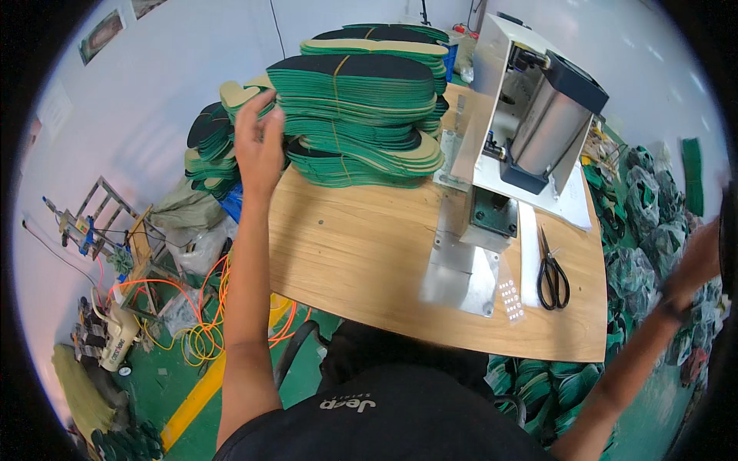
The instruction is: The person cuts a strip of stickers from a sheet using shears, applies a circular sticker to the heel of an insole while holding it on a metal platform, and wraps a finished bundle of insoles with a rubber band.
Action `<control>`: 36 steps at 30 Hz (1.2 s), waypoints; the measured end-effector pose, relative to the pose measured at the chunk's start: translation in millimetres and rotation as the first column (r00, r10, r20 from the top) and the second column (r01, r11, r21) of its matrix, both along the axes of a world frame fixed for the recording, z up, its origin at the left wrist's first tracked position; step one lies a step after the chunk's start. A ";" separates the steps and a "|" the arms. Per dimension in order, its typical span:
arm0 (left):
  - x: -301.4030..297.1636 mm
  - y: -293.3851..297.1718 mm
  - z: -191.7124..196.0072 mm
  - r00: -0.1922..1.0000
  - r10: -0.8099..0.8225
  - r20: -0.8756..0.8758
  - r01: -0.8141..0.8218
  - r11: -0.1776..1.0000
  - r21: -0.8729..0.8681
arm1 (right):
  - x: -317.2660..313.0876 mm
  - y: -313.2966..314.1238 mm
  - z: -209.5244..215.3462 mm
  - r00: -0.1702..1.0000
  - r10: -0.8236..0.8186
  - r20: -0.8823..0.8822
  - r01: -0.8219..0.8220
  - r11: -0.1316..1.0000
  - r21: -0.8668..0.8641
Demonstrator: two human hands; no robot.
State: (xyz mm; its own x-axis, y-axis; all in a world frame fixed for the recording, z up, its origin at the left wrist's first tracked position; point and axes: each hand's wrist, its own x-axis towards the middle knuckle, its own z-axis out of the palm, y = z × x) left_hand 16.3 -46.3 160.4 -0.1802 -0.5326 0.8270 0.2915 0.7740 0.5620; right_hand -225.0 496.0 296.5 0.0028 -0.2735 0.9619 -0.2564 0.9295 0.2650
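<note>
Here's our left hand [260,142], half open and gripping nothing, right by the left end of the insole stack [357,88] on the table [346,238], while our right hand [696,261] is a blur at the far edge, so we can't tell its hold. We'd judge these insoles light and bendy, best lifted mid-bundle near the yellow band [338,71], and there's pale lettering [347,404] on our black shirt [438,419].
</note>
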 end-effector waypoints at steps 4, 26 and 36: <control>-9.2 -97.0 4.5 0.996 -0.093 -0.015 0.090 0.894 0.438 | 176.2 -189.9 -111.1 0.070 0.858 0.510 -0.781 0.365 -0.506; 114.6 46.3 -26.6 0.785 -0.506 0.357 0.417 0.858 0.299 | 217.1 -356.6 -189.4 -0.786 0.209 -0.582 0.575 -0.099 -0.812; 157.3 43.4 -71.3 0.769 -0.284 0.572 -0.075 0.849 0.523 | 220.5 -350.0 -238.2 -0.574 0.639 0.512 -0.439 0.288 -0.851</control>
